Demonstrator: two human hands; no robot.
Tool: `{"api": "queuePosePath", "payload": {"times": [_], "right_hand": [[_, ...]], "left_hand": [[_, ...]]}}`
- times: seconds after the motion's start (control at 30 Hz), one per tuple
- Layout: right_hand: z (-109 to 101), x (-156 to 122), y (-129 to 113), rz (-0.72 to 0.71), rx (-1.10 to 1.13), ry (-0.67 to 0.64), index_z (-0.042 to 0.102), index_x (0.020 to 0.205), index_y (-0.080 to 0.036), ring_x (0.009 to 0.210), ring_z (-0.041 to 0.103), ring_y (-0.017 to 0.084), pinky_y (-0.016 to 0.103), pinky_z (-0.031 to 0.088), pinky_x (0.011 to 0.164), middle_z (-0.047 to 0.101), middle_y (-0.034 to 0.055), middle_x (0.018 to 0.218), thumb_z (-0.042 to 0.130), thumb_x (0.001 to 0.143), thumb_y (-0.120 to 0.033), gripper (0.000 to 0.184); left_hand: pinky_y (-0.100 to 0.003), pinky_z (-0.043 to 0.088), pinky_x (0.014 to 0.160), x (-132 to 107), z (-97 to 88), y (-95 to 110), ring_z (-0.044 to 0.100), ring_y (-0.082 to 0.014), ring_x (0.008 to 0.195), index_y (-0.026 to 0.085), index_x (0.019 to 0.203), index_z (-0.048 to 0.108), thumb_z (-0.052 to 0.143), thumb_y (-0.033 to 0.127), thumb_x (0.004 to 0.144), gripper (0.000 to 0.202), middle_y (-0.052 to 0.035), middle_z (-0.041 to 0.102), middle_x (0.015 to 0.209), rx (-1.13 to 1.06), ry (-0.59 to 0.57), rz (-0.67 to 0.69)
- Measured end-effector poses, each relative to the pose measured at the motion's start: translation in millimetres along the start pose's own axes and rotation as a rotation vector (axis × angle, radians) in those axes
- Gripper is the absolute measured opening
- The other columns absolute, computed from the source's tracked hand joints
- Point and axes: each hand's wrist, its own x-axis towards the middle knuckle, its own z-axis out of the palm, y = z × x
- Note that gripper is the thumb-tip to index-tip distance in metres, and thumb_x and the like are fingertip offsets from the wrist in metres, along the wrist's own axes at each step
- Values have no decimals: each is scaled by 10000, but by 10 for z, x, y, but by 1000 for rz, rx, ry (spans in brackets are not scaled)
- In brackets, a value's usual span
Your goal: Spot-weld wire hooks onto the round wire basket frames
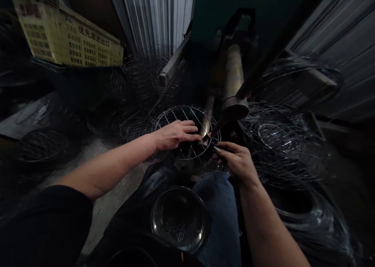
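Note:
A round wire rack (191, 154) of thin shiny bars lies in front of me, its right part between the metal rods of a machine. Across its left side rests my left hand (177, 135), fingers stretched out and pointing right toward the lower rod (207, 120). Just outside the rack's right rim, my right hand (234, 159) has thumb and forefinger pinched together; what they hold, if anything, is too small and dark to name. Above stands the thick upper rod (234, 73). A shiny metal bowl (156, 214) in my lap holds several small metal pieces (177, 232).
Tangled piles of wire rings (281, 142) stand close on the right, with more rings (137, 128) at the left. A yellow plastic crate (70, 32) sits back left. From the upper right a dark bar (281, 40) slants down to the upper rod.

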Motion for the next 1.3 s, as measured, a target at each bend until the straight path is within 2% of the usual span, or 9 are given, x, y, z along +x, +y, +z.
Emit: {"api": "queuePosePath", "payload": {"times": [0.17, 0.4, 0.67, 0.77, 0.97, 1.3], "right_hand": [[16, -10, -22, 8, -85, -31, 739, 747, -142, 474, 587, 128, 215, 430, 414, 654, 27, 569, 837, 539, -444, 381], [32, 12, -84, -31, -98, 4, 729, 740, -142, 445, 576, 129, 223, 434, 406, 640, 21, 527, 828, 540, -474, 400], [27, 94, -107, -30, -56, 25, 726, 740, -137, 421, 557, 113, 213, 425, 393, 649, 19, 533, 858, 497, -453, 421], [7, 133, -99, -35, -67, 25, 738, 780, -132, 416, 549, 109, 210, 422, 396, 647, 19, 520, 858, 511, -440, 426], [-10, 203, -83, -31, -79, 4, 750, 769, -133, 421, 550, 108, 204, 416, 394, 648, 23, 521, 852, 510, -436, 411], [-63, 264, -46, -40, -120, -62, 752, 820, -130, 407, 511, 82, 182, 388, 389, 626, 7, 511, 811, 589, -426, 380]], "left_hand": [[-381, 419, 931, 32, -4, -35, 384, -264, 1294, 259, 1340, 504, 438, 9, 776, 620, -88, 525, 1336, -6, -11, 30], [-360, 434, 920, 101, -18, -140, 416, -254, 1253, 257, 1353, 489, 438, 13, 793, 613, -87, 542, 1300, -17, -16, 76], [-341, 457, 879, 188, 13, -260, 493, -234, 1141, 233, 1278, 551, 454, 6, 795, 542, -98, 605, 1179, -42, 83, 155], [-342, 462, 847, 216, 24, -295, 504, -230, 1091, 216, 1258, 561, 439, 3, 801, 519, -106, 611, 1160, -40, 88, 169], [-349, 464, 860, 245, 30, -331, 503, -233, 1122, 229, 1251, 565, 449, -16, 765, 556, -100, 610, 1179, -41, 89, 169], [-318, 465, 835, 267, 72, -380, 532, -218, 1050, 215, 1264, 568, 456, -28, 759, 572, -103, 623, 1130, -34, 81, 183]]}}
